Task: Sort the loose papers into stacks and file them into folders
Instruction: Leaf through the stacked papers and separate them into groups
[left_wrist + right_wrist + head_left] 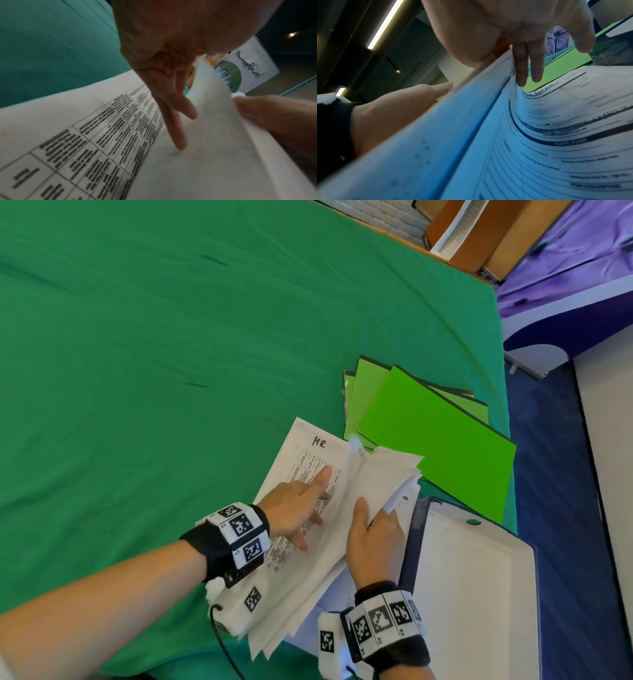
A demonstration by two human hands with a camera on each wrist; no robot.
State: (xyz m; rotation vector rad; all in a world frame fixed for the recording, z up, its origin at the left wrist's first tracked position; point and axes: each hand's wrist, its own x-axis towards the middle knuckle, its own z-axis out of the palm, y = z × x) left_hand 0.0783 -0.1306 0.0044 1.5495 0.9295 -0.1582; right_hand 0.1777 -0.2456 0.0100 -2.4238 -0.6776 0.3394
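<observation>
A stack of loose white papers (274, 604) lies on the green cloth (171, 337) near the front edge. The exposed sheet (301, 453) bears a handwritten "HR" and a printed table (85, 148). My left hand (305, 505) lies on that sheet with straight fingers (178, 142) touching the print. My right hand (375, 529) pinches a bunch of lifted sheets (380, 477) between thumb and fingers (520, 67), bending them up to the right. Under the bunch a "GATE PASS" form (573, 135) shows. Several bright green folders (435, 426) lie fanned just beyond the papers.
An open blue box file with a white inside (479, 594) sits at the front right, touching the papers. The table's right edge drops to a blue floor (555, 474). A black cable (222, 642) trails from my left wrist. Wooden furniture (479, 241) stands at the far right.
</observation>
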